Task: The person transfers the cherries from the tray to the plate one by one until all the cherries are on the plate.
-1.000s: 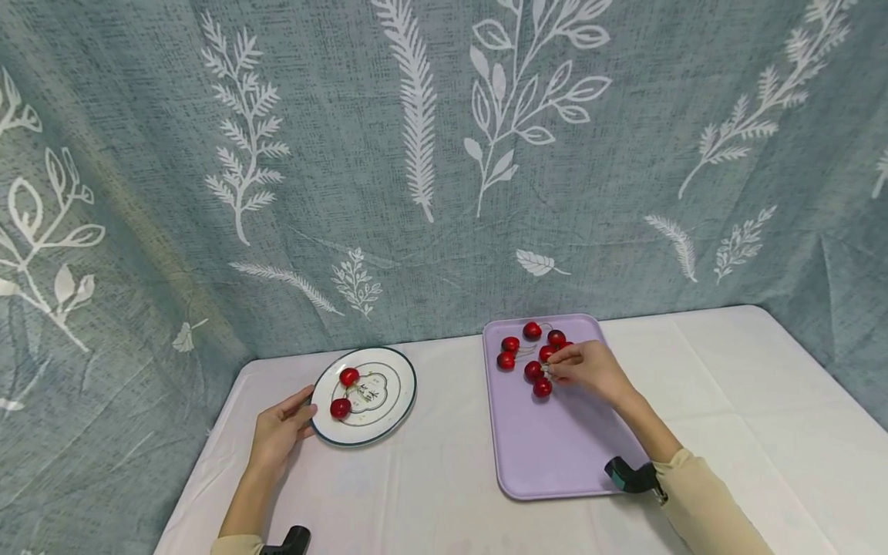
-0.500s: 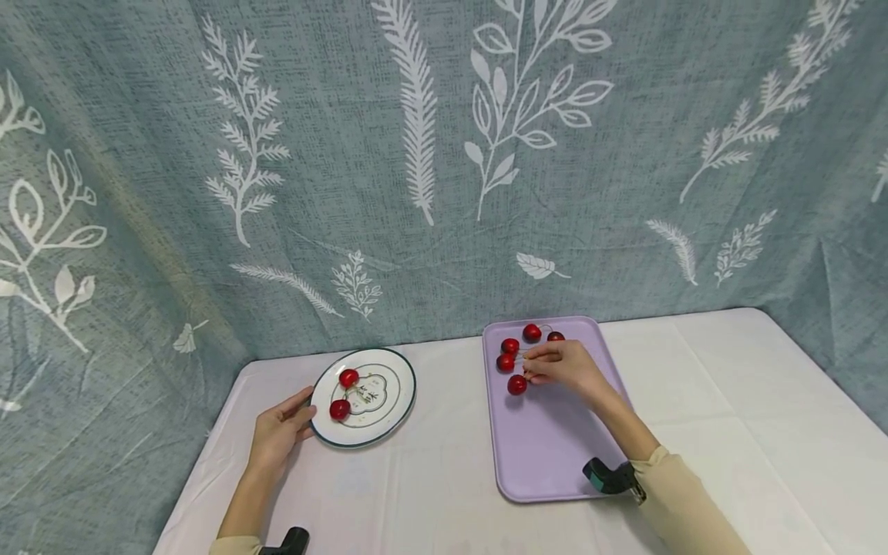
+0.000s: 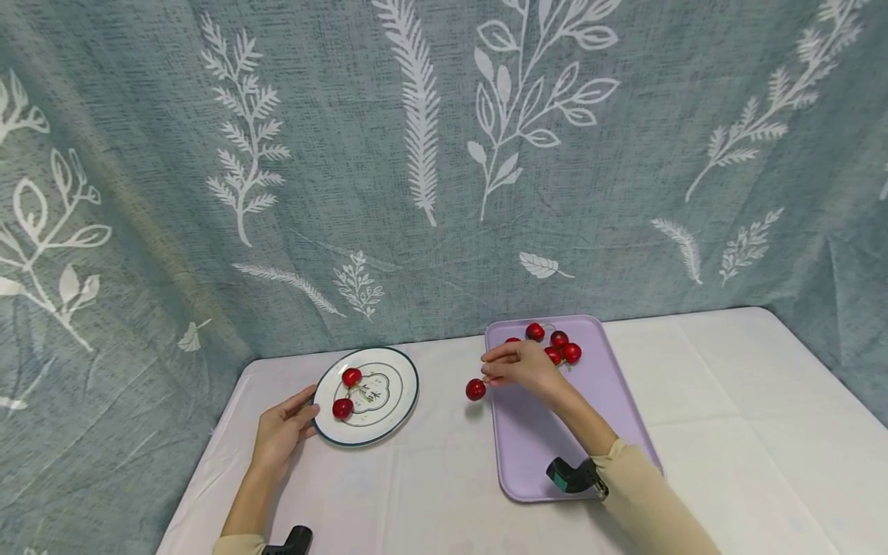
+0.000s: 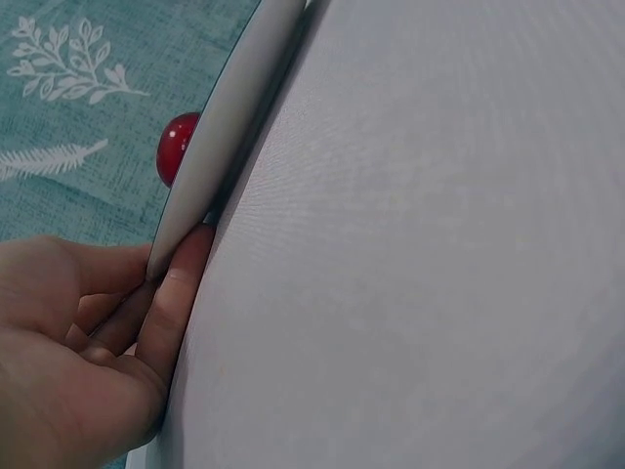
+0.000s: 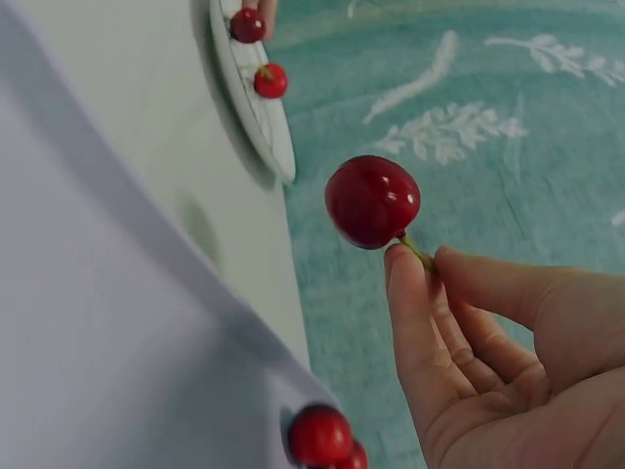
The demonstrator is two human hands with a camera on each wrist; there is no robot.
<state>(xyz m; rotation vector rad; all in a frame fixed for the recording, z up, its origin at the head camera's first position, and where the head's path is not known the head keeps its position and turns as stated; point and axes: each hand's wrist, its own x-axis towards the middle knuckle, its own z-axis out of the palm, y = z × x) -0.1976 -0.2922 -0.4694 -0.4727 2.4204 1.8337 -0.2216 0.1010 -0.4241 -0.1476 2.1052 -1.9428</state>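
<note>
Between thumb and fingertips, my right hand (image 3: 527, 371) pinches the stem of a cherry (image 5: 372, 202). That cherry hangs in the air just past the left edge of the purple tray (image 3: 541, 462). On the left, my left hand (image 3: 279, 432) grips the rim of a white plate (image 3: 395, 412) with a dark blue edge, thumb on top and fingers beneath, as the left wrist view shows. Two cherries lie on the plate, an upper cherry (image 3: 351, 377) and a lower cherry (image 3: 343, 408). Several more cherries (image 3: 559, 339) sit at the tray's far end, some partly hidden by my right hand.
A white cloth (image 3: 444, 478) covers the table, with a strip of it between plate and tray. Behind stands a blue-green curtain (image 3: 333, 193) with white leaf prints. Each wrist carries a dark camera mount, such as the right mount (image 3: 576, 476).
My right hand has lifted a cherry by its stem from the tray's cluster and carried it left past the tray's edge. My left hand stays on the plate.
</note>
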